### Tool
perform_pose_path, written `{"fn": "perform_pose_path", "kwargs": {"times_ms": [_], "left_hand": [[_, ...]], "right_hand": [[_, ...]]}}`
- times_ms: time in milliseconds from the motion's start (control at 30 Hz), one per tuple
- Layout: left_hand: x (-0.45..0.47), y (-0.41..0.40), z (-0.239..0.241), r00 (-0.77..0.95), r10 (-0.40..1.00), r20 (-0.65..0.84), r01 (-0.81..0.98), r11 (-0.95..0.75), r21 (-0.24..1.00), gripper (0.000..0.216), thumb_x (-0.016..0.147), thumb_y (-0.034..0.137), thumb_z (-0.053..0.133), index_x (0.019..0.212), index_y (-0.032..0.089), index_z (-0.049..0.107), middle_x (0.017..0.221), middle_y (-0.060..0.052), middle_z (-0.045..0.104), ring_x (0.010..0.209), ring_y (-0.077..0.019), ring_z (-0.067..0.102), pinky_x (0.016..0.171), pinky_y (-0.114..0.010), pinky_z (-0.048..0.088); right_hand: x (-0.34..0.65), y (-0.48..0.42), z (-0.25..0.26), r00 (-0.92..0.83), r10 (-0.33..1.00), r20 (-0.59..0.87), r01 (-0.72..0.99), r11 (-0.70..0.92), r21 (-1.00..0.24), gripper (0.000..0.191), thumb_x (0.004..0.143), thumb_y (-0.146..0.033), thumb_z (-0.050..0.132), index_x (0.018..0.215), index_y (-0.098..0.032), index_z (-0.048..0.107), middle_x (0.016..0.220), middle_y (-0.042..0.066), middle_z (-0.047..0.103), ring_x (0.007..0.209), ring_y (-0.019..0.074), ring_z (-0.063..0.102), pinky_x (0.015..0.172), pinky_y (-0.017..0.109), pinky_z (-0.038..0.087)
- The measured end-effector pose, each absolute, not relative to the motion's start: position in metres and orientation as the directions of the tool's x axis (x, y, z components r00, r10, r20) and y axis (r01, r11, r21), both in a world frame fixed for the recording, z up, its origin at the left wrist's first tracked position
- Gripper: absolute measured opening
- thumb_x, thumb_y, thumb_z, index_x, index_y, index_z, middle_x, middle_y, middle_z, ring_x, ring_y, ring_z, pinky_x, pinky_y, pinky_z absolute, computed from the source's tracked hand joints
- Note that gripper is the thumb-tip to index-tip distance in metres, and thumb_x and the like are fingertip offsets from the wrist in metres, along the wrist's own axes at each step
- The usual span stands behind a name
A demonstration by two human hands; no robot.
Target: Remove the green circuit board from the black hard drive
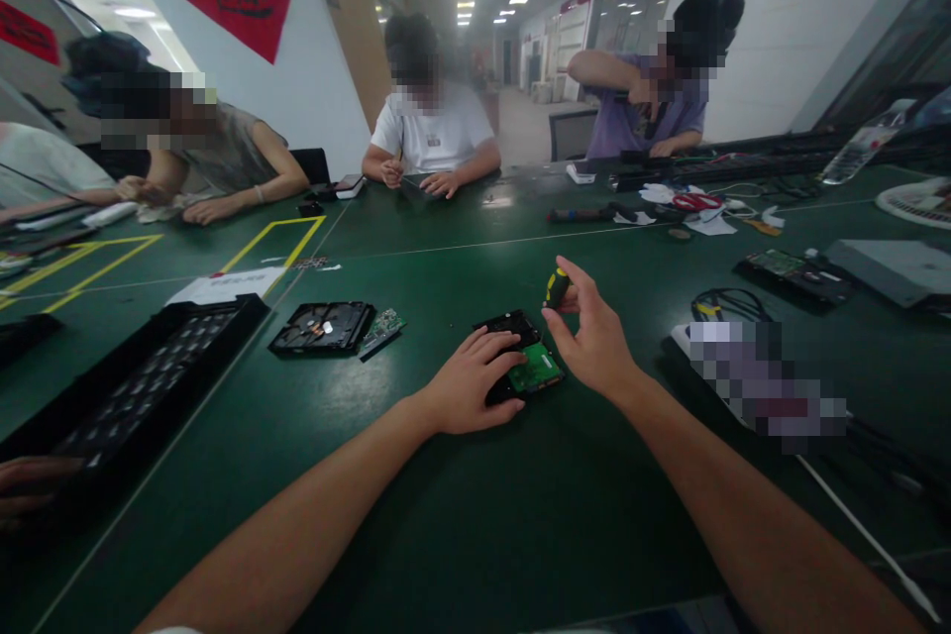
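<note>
A hard drive (536, 369) with a green circuit board facing up lies on the green table in front of me. My left hand (475, 378) grips it from the left, fingers across its top and thumb at the near edge, covering part of it. Between the thumb and fingers of my right hand (590, 332) is a screwdriver (556, 287) with a yellow and black handle, held upright above the drive's right side. The screwdriver's tip is too thin to make out. To the left lie another hard drive (323, 328) and a loose circuit board (383, 332).
A long black tray (141, 367) stands at left, with another person's hand (34, 490) at its near end. Several people sit across the table. At right are a blurred-out object (758, 386), cables, a further drive (792, 277) and a grey box (892, 270).
</note>
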State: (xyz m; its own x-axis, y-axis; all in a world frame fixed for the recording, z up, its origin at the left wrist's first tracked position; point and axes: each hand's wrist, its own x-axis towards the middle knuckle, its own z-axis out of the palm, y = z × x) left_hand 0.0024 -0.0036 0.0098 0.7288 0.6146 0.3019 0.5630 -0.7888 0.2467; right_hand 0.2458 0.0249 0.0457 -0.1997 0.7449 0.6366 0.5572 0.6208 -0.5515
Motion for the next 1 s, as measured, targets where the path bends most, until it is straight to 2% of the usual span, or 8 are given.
{"fn": "perform_pose_path", "kwargs": {"times_ms": [433, 667, 833, 1000], "left_hand": [[0.002, -0.003, 0.0095, 0.734, 0.611, 0.296, 0.562, -0.792, 0.238, 0.062, 0.092, 0.054, 0.065, 0.143, 0.022, 0.053, 0.158, -0.016, 0.046, 0.15, -0.0325, 0.04, 0.129, -0.058, 0.022], [0.0017, -0.0034, 0.0094, 0.731, 0.615, 0.294, 0.567, -0.788, 0.24, 0.062, 0.091, 0.055, 0.065, 0.143, 0.022, 0.053, 0.157, -0.016, 0.047, 0.15, -0.0324, 0.04, 0.128, -0.058, 0.023], [0.0019, -0.0031, 0.0096, 0.73, 0.616, 0.297, 0.56, -0.788, 0.257, 0.062, 0.091, 0.054, 0.065, 0.142, 0.022, 0.053, 0.156, -0.016, 0.047, 0.149, -0.0338, 0.042, 0.128, -0.06, 0.024], [0.0021, -0.0034, 0.0107, 0.731, 0.615, 0.295, 0.562, -0.788, 0.252, 0.061, 0.092, 0.055, 0.064, 0.143, 0.022, 0.053, 0.157, -0.016, 0.047, 0.149, -0.0333, 0.042, 0.128, -0.059, 0.024]], "right_hand": [[0.2491, 0.0306, 0.0411, -0.137, 0.775, 0.617, 0.572, 0.57, -0.59, 0.071, 0.095, -0.03, 0.067, 0.158, -0.034, 0.034, 0.112, 0.007, 0.069, 0.091, 0.0253, 0.07, 0.091, 0.051, 0.062], [0.2471, 0.0266, 0.0429, -0.158, 0.768, 0.62, 0.58, 0.58, -0.572, 0.072, 0.098, -0.027, 0.059, 0.162, -0.034, 0.027, 0.12, 0.009, 0.067, 0.098, 0.0276, 0.069, 0.093, 0.053, 0.06], [0.2474, 0.0272, 0.0402, -0.139, 0.783, 0.606, 0.547, 0.571, -0.613, 0.077, 0.098, -0.031, 0.06, 0.164, -0.031, 0.02, 0.111, 0.009, 0.067, 0.095, 0.0282, 0.07, 0.093, 0.055, 0.06], [0.2467, 0.0275, 0.039, -0.141, 0.794, 0.591, 0.541, 0.562, -0.626, 0.075, 0.098, -0.033, 0.061, 0.163, -0.034, 0.023, 0.106, 0.006, 0.067, 0.091, 0.0265, 0.071, 0.09, 0.053, 0.061]]}}
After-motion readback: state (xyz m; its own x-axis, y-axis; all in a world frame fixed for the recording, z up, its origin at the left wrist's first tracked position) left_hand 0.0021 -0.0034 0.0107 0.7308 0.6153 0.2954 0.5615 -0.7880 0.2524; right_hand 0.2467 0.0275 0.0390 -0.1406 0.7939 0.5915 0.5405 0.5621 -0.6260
